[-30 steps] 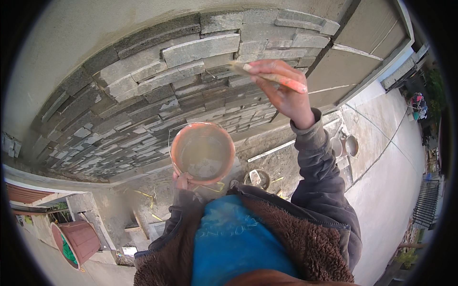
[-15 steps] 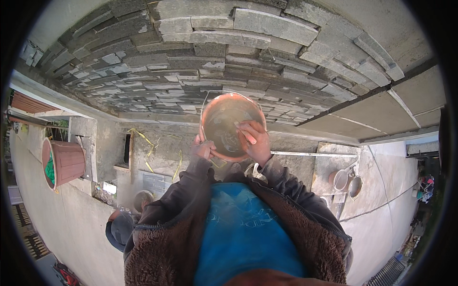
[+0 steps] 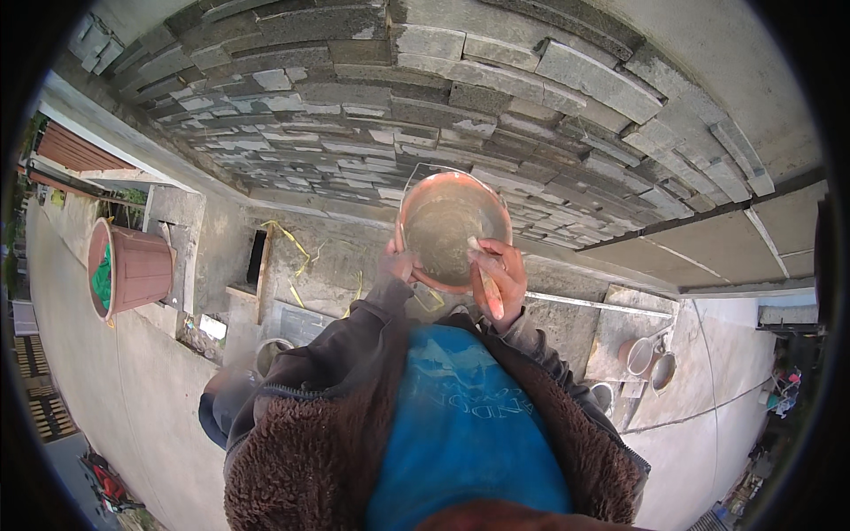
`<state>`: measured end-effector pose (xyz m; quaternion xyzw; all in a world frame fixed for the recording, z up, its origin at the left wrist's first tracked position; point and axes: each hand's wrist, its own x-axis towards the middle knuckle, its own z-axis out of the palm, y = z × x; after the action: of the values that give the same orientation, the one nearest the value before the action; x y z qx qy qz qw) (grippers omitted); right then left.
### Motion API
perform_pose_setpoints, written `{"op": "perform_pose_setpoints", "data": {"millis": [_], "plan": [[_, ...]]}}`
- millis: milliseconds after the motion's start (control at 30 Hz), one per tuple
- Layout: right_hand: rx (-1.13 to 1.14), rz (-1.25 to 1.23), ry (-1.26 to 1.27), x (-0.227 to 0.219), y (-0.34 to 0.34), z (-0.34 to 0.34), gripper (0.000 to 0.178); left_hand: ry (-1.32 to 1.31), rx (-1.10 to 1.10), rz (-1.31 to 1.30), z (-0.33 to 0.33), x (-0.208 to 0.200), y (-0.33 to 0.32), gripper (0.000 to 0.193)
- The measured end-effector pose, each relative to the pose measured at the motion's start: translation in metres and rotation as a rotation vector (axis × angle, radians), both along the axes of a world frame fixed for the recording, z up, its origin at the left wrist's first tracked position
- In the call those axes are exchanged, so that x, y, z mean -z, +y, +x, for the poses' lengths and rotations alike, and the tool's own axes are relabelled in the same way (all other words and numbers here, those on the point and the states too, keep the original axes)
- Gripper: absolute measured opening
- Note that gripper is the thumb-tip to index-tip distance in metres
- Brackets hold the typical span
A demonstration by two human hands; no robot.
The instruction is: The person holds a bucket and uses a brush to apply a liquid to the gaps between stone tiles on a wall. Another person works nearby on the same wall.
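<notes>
An orange-red bucket (image 3: 409,212) with a thin wire handle is in front of my chest, its mouth facing up. Murky grey-brown liquid (image 3: 452,221) lies inside. My left hand (image 3: 403,264) is closed on the bucket's near left rim. At the right rim, my right hand (image 3: 503,276) is closed around a small tool with an orange handle (image 3: 490,294). The handle points down toward me, and a pale end shows by the fingertips over the bucket; its kind is unclear.
Ahead rises a wall of stacked grey stone strips (image 3: 354,106). A large pinkish tub (image 3: 142,270) with green material stands at left. To the right are small buckets (image 3: 637,356) on a board. Yellow strapping (image 3: 301,257) lies on the ground near the wall.
The view has shifted, so the bucket appears farther right. My right hand has drawn back from over the liquid to the near right rim, and the orange handle now shows. My left hand stays on the rim.
</notes>
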<state>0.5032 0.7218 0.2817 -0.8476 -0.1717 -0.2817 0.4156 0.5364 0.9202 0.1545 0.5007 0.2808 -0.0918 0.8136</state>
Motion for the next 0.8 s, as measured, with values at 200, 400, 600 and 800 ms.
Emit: {"op": "perform_pose_setpoints", "data": {"millis": [200,400,600,800], "plan": [[-0.044,0.014,0.086,0.002,0.029,0.017,0.022,0.004,0.041,0.083,0.01,0.014,0.043,0.03],[-0.056,0.843,0.696,0.026,0.036,0.048,0.019,-0.005,0.026,-0.016,0.012,0.018,0.077,0.036],[-0.406,1.063,-0.013,-0.099,0.047,0.187,0.035,0.039,0.036,-0.009,0.009,0.009,0.106,0.039],[-0.455,0.944,-0.065,-0.111,0.06,0.258,0.03,0.079,0.015,-0.03,0.001,0.019,0.139,0.038]]}}
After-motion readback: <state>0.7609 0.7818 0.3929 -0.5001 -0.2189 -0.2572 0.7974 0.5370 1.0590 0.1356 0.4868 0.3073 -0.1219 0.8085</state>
